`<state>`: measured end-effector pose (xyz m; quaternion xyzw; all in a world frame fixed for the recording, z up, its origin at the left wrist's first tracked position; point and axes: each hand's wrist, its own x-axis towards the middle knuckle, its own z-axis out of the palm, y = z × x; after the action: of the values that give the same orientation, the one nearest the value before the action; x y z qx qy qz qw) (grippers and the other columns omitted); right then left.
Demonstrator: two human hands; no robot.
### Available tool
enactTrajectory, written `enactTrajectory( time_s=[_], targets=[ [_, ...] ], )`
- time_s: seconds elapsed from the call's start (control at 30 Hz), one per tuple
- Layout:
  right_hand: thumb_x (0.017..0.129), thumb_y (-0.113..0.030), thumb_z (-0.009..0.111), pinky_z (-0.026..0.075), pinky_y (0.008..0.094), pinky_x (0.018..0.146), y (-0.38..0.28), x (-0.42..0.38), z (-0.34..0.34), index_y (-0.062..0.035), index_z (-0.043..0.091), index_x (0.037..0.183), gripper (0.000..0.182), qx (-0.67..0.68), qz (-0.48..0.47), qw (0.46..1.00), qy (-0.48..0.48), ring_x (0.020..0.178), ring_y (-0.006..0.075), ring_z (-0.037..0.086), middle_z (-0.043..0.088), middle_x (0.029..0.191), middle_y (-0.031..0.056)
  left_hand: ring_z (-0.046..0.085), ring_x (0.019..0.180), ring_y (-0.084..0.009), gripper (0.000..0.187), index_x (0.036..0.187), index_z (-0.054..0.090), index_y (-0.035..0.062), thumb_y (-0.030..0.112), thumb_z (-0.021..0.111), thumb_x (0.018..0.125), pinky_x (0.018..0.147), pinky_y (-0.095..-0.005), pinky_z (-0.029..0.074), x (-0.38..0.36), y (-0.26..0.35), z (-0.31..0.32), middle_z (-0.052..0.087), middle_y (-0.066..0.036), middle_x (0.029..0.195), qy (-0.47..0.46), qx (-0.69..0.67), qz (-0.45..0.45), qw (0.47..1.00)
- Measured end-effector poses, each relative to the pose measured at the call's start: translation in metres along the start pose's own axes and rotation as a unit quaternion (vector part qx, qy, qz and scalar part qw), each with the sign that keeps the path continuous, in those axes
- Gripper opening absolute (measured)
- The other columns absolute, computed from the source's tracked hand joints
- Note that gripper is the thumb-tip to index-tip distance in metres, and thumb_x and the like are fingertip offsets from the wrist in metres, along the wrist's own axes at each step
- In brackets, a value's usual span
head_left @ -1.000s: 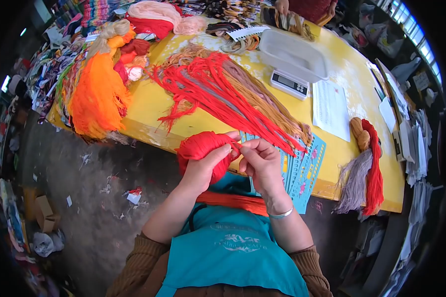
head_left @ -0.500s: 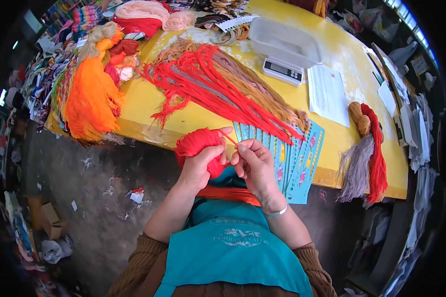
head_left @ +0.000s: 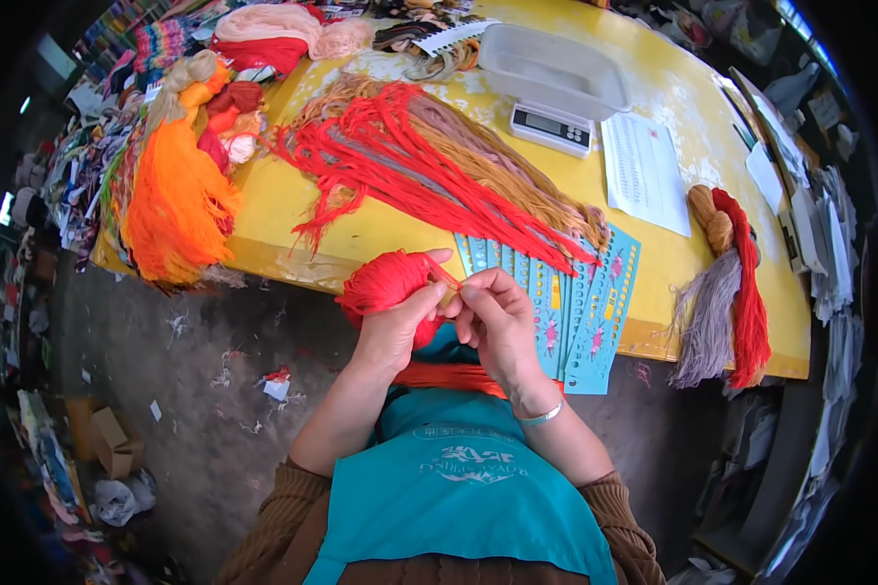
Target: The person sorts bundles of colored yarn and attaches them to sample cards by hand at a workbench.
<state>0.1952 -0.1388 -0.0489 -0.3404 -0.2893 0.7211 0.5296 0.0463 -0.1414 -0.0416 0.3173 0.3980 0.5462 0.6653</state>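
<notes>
A bundle of red thread (head_left: 385, 284) sits in my left hand (head_left: 397, 327), whose fingers are wrapped round it in front of my apron. My right hand (head_left: 502, 322) is beside it, thumb and forefinger pinching a strand drawn from the bundle. The two hands nearly meet at the fingertips. Beyond them, a long spread of red, tan and mauve threads (head_left: 439, 175) lies on the yellow table (head_left: 361, 232). Blue punched cards (head_left: 595, 331) with pink flower prints lie under the ends of those threads, right of my right hand. More red-orange thread (head_left: 449, 378) lies across my lap.
Orange thread hanks (head_left: 179, 195) hang over the table's left edge. A digital scale (head_left: 551, 129) carries a clear plastic tub (head_left: 556, 73). Beside it lies a printed sheet (head_left: 644, 171). Grey and red hanks (head_left: 741, 292) drape over the right edge. Scraps (head_left: 276, 388) litter the floor.
My right hand has come slightly closer to the red bundle, its pinched strand now shorter between the hands. The view has shifted a little.
</notes>
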Motion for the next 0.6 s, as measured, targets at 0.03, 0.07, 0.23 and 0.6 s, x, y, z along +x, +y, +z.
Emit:
enactTrajectory(
  time_s=[0.03, 0.07, 0.23, 0.6],
  targets=[
    [0.095, -0.006, 0.052, 0.036, 0.0185, 0.043, 0.0, -0.0002, 0.0, -0.0053, 0.055, 0.091, 0.006, 0.007, 0.002, 1.0, -0.002, 0.049, 0.0089, 0.053, 0.066, 0.075, 0.0093, 0.054, 0.078, -0.0054, 0.04, 0.129, 0.053, 0.0023, 0.006, 0.061, 0.09, 0.069, -0.0221, 0.046, -0.0002, 0.0007, 0.001, 0.061, -0.001, 0.09, 0.003, 0.002, 0.0, 1.0],
    [0.095, -0.006, 0.052, 0.036, 0.0185, 0.043, 0.0, -0.0003, -0.0001, -0.0053, 0.055, 0.091, 0.006, 0.008, 0.001, 1.0, -0.001, 0.049, 0.0089, 0.053, 0.066, 0.075, 0.0093, 0.054, 0.078, -0.0055, 0.039, 0.129, 0.053, 0.0022, 0.006, 0.06, 0.09, 0.069, -0.022, 0.046, -0.0004, 0.0013, 0.002, 0.06, -0.001, 0.089, 0.007, 0.005, -0.001, 1.0],
    [0.095, -0.006, 0.054, 0.037, 0.0181, 0.043, 0.0002, -0.0019, -0.0001, -0.0052, 0.055, 0.092, 0.003, -0.043, -0.012, 0.999, -0.008, 0.05, 0.0081, 0.053, 0.066, 0.075, 0.0082, 0.053, 0.076, -0.0052, 0.04, 0.129, 0.053, 0.0014, 0.005, 0.06, 0.09, 0.067, -0.0214, 0.044, -0.0002, 0.0013, 0.0014, 0.06, -0.001, 0.087, 0.008, 0.005, -0.001, 1.0],
    [0.093, -0.005, 0.056, 0.039, 0.0176, 0.046, 0.0002, 0.0005, 0.0002, -0.0039, 0.055, 0.092, 0.002, -0.053, -0.013, 0.999, 0.0, 0.054, 0.0064, 0.054, 0.066, 0.075, 0.0056, 0.051, 0.073, -0.0075, 0.041, 0.128, 0.054, -0.0031, 0.002, 0.056, 0.086, 0.068, -0.0218, 0.043, -0.0009, -0.0004, 0.0002, 0.06, -0.006, 0.106, -0.015, -0.02, -0.001, 1.0]
  ],
)
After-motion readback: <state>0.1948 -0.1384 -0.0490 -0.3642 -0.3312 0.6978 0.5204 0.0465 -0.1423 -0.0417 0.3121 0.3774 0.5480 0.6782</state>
